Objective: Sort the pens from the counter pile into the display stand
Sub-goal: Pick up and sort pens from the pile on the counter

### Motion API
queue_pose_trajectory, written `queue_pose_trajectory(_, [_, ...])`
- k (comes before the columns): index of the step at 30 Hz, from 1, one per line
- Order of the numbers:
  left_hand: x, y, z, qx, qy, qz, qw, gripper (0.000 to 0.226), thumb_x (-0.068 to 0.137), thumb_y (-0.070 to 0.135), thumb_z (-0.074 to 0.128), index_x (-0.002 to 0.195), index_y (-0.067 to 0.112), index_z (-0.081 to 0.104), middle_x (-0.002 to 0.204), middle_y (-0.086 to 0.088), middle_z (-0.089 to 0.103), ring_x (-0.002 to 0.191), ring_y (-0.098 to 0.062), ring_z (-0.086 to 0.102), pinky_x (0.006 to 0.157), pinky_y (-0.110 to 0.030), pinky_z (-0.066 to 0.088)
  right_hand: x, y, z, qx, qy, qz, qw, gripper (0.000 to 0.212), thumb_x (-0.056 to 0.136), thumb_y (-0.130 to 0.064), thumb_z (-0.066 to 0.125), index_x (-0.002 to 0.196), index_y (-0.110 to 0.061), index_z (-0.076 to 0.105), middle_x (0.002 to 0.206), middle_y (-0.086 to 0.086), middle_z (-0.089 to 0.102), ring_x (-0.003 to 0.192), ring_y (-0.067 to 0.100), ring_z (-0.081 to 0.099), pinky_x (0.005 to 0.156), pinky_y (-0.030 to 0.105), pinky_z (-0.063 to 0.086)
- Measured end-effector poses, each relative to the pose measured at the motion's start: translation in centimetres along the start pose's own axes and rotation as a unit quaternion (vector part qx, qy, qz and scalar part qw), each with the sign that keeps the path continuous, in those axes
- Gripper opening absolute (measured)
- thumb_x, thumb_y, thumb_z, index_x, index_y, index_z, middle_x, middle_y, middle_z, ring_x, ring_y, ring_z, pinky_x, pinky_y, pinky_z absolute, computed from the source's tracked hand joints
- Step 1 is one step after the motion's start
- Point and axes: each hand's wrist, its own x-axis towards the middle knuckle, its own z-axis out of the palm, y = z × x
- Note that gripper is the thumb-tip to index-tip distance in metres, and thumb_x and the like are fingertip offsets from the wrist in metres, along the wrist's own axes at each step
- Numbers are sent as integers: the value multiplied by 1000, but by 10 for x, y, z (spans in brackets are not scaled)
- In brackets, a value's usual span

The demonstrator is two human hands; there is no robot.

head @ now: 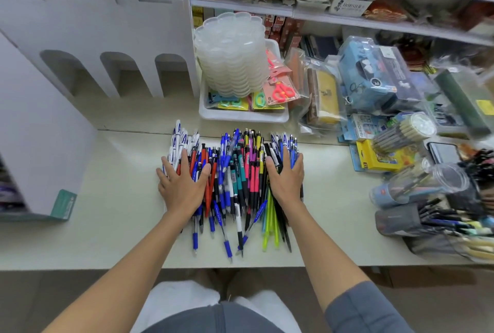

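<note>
Resting flat on the pen pile (pixel 235 177) with left grip (pixel 181 185) at its left edge and right grip (pixel 286 180) at its right, fingers (pixel 184 157) straight and spread, clasping nothing. Heaped on the surface (pixel 107 225), near the white display stand (pixel 107 38) at back left.

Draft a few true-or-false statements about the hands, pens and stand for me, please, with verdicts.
1. The left hand and right hand both lie flat on the pile of pens. True.
2. The arched slots of the stand already hold pens. False: no pens show in them.
3. A clear plastic stack sits in the white tray behind the pile. True.
4. The stand is to the right of the pile. False: it stands to the left and further back.
</note>
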Motion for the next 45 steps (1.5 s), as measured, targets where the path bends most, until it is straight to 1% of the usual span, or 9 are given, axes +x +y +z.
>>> queue_pose_trajectory(10, [3, -7, -5, -16, 26, 20, 999, 85, 85, 80, 23, 156, 39, 0, 165, -12, -8, 151, -37, -8, 118, -58, 10, 2, 6, -9, -18, -1, -7, 1000, 65, 96, -63, 37, 154, -40, 17, 164, 7, -5, 151, 24, -8, 122, 48, -5])
queue_pose_trajectory(14, [5, -10, -12, -30, 31, 17, 999, 86, 83, 81, 20, 156, 38, 3, 165, -11, -8, 151, -37, -7, 117, -60, 12, 2, 4, -13, -40, 9, -21, 999, 66, 96, -63, 38, 154, -39, 19, 165, 6, -2, 151, 23, -6, 121, 49, -5])
queue_pose_trajectory(23, [7, -26, -24, -51, 36, 35, 997, 78, 92, 72, 28, 157, 36, 5, 165, -10, -7, 152, -31, -5, 119, -56, 11, -22, -18, -10, -27, 20, -53, 998, 65, 96, -61, 41, 154, -41, 19, 165, 2, -1, 151, 23, -8, 121, 46, -5])
queue_pose_trajectory(26, [6, -35, -29, -64, 42, 43, 996, 79, 93, 70, 30, 157, 32, 8, 165, -11, -3, 152, -31, 1, 119, -54, 14, -33, -29, -8, -20, 33, -70, 997, 63, 96, -59, 42, 153, -42, 20, 165, 1, 1, 151, 24, -6, 121, 48, -1])
queue_pose_trajectory(29, [11, -47, -36, -79, 60, 33, 995, 78, 94, 65, 38, 156, 25, 15, 164, -14, 11, 149, -35, 15, 116, -55, 22, -42, -43, -3, -15, 39, -96, 994, 63, 96, -59, 44, 153, -40, 22, 164, -2, 3, 151, 21, -4, 122, 51, 3])
queue_pose_trajectory(34, [24, -64, -39, -95, 31, 9, 995, 88, 90, 66, 48, 155, 15, 18, 159, -13, 28, 145, -35, 26, 112, -53, 30, -61, -63, 12, -38, 22, -151, 988, 62, 97, -52, 46, 153, -41, 22, 164, -1, 6, 151, 17, -3, 122, 47, -2])
queue_pose_trajectory(37, [27, -61, -35, -121, 7, 12, 993, 95, 87, 68, 52, 156, 15, 15, 160, -10, 26, 147, -34, 22, 114, -52, 28, -64, -70, 21, -65, 11, -177, 982, 64, 96, -53, 46, 153, -42, 19, 164, 0, 4, 150, 15, -6, 122, 44, -7])
queue_pose_trajectory(40, [28, -47, -33, -132, 0, 14, 991, 99, 84, 68, 57, 157, 16, 13, 161, -9, 24, 147, -33, 19, 115, -51, 27, -65, -79, 27, -76, 1, -181, 981, 63, 97, -51, 48, 153, -40, 21, 164, 1, 4, 150, 12, -6, 122, 45, -5])
queue_pose_trajectory(45, [30, -24, -31, -83, 13, -31, 996, 115, 75, 76, 60, 156, 13, 8, 158, -13, 26, 144, -33, 25, 108, -51, 35, -57, -84, 35, -114, 6, -205, 972, 63, 96, -52, 47, 153, -38, 24, 164, 2, 5, 150, 14, -6, 122, 43, -8])
